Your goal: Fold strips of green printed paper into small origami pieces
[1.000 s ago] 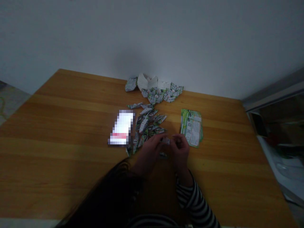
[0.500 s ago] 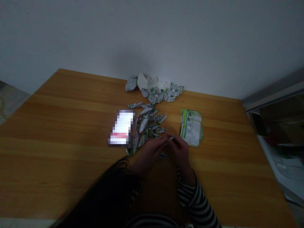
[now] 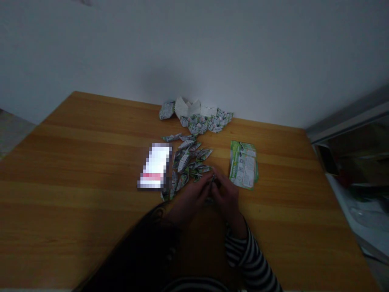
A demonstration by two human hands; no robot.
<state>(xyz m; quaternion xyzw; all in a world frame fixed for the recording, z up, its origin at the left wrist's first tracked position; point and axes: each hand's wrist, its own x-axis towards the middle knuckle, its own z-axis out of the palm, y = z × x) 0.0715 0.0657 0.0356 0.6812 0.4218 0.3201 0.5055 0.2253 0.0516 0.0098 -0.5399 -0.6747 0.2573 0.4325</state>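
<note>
My left hand (image 3: pixel 194 196) and my right hand (image 3: pixel 226 196) are pressed together over the wooden table (image 3: pixel 75 194), fingers pinched on a small folded paper piece (image 3: pixel 213 177) that barely shows between the fingertips. Just beyond the hands lies a scatter of several small folded printed paper pieces (image 3: pixel 190 160). A stack of green and white paper sheets (image 3: pixel 244 169) lies to the right of my right hand. The scene is dim.
A lit phone screen (image 3: pixel 155 166) lies left of the folded pieces. A heap of folded and crumpled paper (image 3: pixel 197 115) sits against the wall. Cluttered shelves (image 3: pixel 355 170) stand beyond the table's right edge. Dark hair hangs at the bottom of the view.
My two hands have drawn closer together, fingers now meeting on the small paper piece. The view has shifted slightly.
</note>
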